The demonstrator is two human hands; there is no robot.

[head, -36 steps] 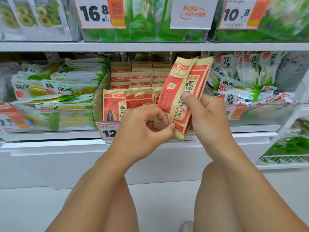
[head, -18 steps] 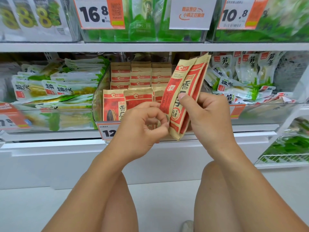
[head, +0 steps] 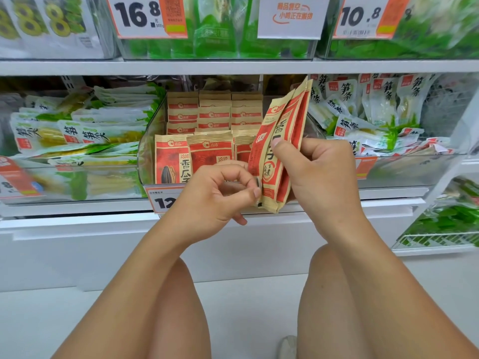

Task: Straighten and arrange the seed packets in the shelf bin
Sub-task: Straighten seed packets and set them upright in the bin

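Observation:
A clear shelf bin (head: 145, 161) in the middle of the shelf holds rows of tan and red seed packets (head: 207, 151) standing upright. My right hand (head: 318, 177) grips a small bunch of the same seed packets (head: 282, 130), tilted, in front of the bin's right side; its thumb presses across their face. My left hand (head: 215, 198) is curled just left of the bunch, with thumb and forefinger at the lower left edge of the front packet. Whether it pinches that edge is not plain.
Green and white bamboo shoot packs fill the left bin (head: 77, 136) and the right bin (head: 373, 120). An upper shelf (head: 233, 67) with price tags (head: 147, 16) hangs close above. A price tag (head: 163, 200) sits on the bin's front. My bare knees are below.
The bunch in my right hand has turned more edge-on and dropped slightly. My left hand has shifted a little lower along the bunch's left edge.

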